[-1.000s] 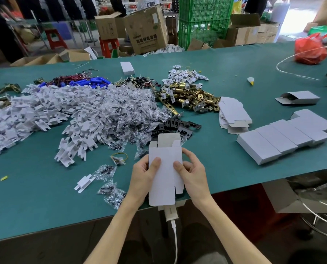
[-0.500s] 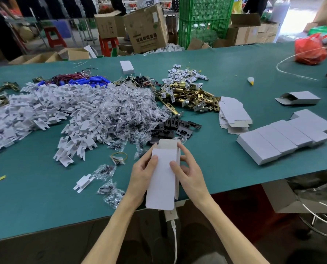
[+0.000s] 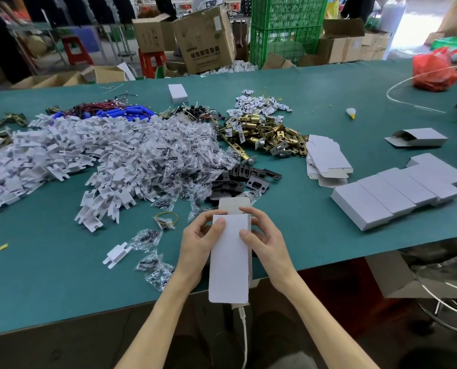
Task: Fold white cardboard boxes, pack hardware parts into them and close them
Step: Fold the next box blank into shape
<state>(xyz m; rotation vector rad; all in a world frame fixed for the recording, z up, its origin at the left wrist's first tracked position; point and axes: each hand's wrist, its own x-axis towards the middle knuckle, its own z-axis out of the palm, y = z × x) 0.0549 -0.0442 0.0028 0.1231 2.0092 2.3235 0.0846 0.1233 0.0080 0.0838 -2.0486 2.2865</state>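
The white cardboard box point(image 3: 230, 262) is held over the near edge of the table point(image 3: 49, 275), with its far-end flap standing open. The left hand point(image 3: 199, 243) grips the left side of the box, thumb pressed on the upper panel. The right hand point(image 3: 268, 242) grips the right side, its fingers point(image 3: 248, 210) curled over the far corner.

Just beyond the box lie black plates point(image 3: 246, 177) and a heap of small clear bags point(image 3: 163, 161). Brass latches point(image 3: 264, 131) lie further back. Flat box blanks point(image 3: 325, 158) and a row of closed boxes point(image 3: 397, 193) lie to the right.
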